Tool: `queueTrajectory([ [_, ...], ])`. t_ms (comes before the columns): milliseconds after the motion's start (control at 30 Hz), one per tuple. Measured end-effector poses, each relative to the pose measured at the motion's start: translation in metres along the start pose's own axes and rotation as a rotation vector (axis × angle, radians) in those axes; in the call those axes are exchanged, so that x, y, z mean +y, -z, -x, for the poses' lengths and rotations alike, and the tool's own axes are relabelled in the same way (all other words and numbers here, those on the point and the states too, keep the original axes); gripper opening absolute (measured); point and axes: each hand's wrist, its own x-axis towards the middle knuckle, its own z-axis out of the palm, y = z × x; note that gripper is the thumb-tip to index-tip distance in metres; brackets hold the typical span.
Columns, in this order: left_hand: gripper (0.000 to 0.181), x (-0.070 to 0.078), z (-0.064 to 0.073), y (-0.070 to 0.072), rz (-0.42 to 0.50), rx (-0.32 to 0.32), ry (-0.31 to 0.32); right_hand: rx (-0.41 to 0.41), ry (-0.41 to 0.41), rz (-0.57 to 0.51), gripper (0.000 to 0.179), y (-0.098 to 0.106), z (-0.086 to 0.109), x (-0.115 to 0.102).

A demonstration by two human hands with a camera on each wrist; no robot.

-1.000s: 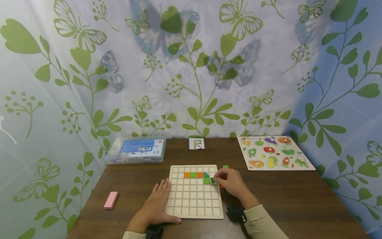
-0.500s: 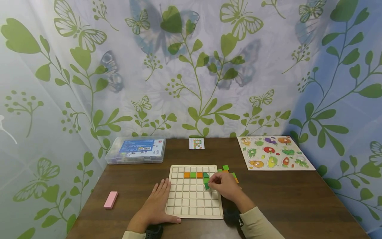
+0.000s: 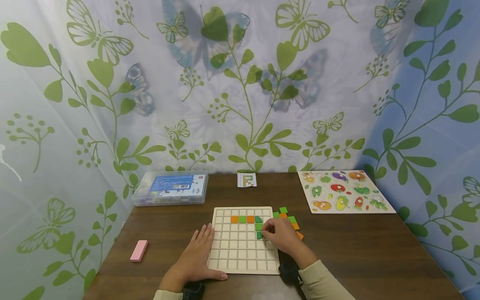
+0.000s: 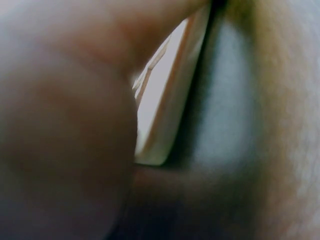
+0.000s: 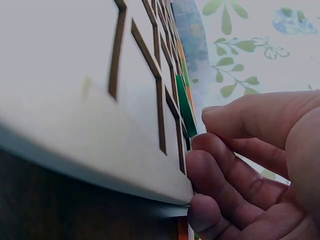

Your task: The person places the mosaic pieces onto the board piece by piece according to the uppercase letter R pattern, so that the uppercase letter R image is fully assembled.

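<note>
A square wooden grid board lies on the table. My left hand rests along its left side with straight fingers, the thumb stretched along the near edge; the left wrist view shows the board's pale corner close up. With thumb and index fingertips my right hand pinches a dark green tile at a grid cell, just below a light green tile. The tile is partly hidden by the fingers. A row of orange, green and dark green tiles sits in an upper row.
Loose green and orange tiles lie right of the board. Behind it stand a clear plastic case and a small pattern card. A vegetable puzzle board lies back right, a pink block at left.
My right hand has moved left and slightly nearer with the dark green tile, from the board's right edge to the cell below the light green tile. My left hand has stayed put.
</note>
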Motion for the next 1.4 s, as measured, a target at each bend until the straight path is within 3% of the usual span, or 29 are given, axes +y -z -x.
queueTrajectory([
  [633,0.143,0.0006,0.0002,0.0015,-0.007,-0.018,0.009,0.043,0.025,0.041,0.011,-0.0029,0.0019,-0.0010],
  [1400,0.143,0.0025,0.0014,0.0043,0.002,-0.007,-0.002,0.023,0.044,0.031,0.014,-0.0058,0.0027,0.0016],
])
